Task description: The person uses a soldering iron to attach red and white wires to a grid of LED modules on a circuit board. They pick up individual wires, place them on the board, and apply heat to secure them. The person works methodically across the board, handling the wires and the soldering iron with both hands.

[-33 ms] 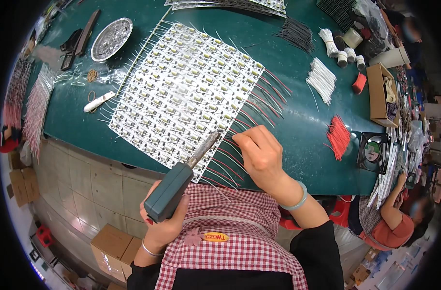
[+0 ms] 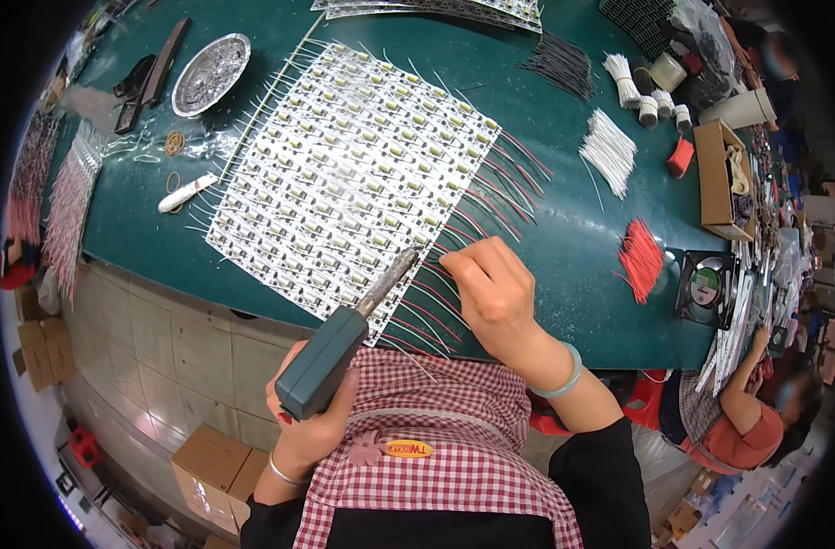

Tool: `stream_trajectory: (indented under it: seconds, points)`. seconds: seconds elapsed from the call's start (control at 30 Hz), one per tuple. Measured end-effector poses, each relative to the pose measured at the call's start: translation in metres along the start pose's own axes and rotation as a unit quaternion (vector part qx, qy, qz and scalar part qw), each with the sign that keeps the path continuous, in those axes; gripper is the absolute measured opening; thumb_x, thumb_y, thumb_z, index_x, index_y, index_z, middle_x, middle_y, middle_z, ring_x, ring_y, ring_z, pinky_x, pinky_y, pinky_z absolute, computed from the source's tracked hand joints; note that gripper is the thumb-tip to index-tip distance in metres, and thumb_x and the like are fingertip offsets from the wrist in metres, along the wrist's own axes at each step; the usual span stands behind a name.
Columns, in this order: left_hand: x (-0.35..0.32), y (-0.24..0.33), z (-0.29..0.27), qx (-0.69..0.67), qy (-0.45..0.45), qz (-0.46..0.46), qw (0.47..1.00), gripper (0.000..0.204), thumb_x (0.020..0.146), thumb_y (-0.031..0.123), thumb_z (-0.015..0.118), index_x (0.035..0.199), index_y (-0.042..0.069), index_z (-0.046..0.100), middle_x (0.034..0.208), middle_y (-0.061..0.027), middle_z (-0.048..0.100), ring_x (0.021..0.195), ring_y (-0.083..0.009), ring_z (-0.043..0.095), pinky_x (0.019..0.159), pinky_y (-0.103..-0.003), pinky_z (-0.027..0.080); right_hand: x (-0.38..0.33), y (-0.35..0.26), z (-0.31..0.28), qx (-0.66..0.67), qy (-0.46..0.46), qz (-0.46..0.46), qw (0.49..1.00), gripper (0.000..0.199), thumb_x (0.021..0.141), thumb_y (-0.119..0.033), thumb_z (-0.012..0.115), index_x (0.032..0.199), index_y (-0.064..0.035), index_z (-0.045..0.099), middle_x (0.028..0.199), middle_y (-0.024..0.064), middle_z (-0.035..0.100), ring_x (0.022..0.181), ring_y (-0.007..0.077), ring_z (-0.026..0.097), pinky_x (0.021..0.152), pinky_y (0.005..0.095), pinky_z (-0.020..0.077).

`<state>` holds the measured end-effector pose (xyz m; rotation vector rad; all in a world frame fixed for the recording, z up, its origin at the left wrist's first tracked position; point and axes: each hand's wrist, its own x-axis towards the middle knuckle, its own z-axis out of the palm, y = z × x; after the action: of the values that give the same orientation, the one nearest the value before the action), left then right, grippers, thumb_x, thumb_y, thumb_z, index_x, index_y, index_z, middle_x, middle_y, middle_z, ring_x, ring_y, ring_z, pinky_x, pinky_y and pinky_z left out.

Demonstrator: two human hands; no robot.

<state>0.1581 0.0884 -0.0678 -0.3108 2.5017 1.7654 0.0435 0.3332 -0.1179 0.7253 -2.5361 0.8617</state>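
Dark-green plastic, blocky and smooth, forms the body of a soldering tool [image 2: 322, 359] wrapped in the left hand [image 2: 312, 437], its metal tip [image 2: 392, 280] by the right edge of a white, component-studded circuit panel [image 2: 344, 137] lying on the green desk [image 2: 564, 247]. The right hand [image 2: 497, 297] pinches beside slim, curving red and white wires [image 2: 519, 171]; whether it grips one cannot be told. Steady wire and brief tip contact would seem best.
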Motion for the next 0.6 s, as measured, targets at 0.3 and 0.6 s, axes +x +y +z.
stream_trajectory:
  seconds: [0.3, 0.6]
  points:
    - [0.0031, -0.0034, 0.0030, 0.026, -0.016, 0.042, 0.999, 0.024, 0.081, -0.007, 0.077, 0.105, -0.007, 0.072, 0.103, -0.0168, 0.072, 0.085, -0.0245, 0.072, 0.075, -0.032, 0.057, 0.0026, -0.0018, -0.0016, 0.010, -0.003, 0.003, 1.000, 0.022, 0.077, 0.008, 0.075, 0.095, -0.0030, 0.069, 0.081, 0.0082, 0.062, 0.072, 0.0267, 0.061, 0.060, 0.0384, 0.0496]
    - [0.0083, 0.0037, 0.0016, 0.086, 0.020, 0.138, 0.986, 0.023, 0.081, -0.006, 0.078, 0.104, -0.006, 0.073, 0.102, -0.0184, 0.072, 0.085, -0.0282, 0.073, 0.076, -0.034, 0.057, 0.0029, -0.0017, -0.0015, 0.002, -0.003, 0.003, 1.000, 0.022, 0.076, 0.009, 0.074, 0.094, -0.0032, 0.070, 0.081, 0.0076, 0.062, 0.071, 0.0261, 0.061, 0.060, 0.0380, 0.0497]
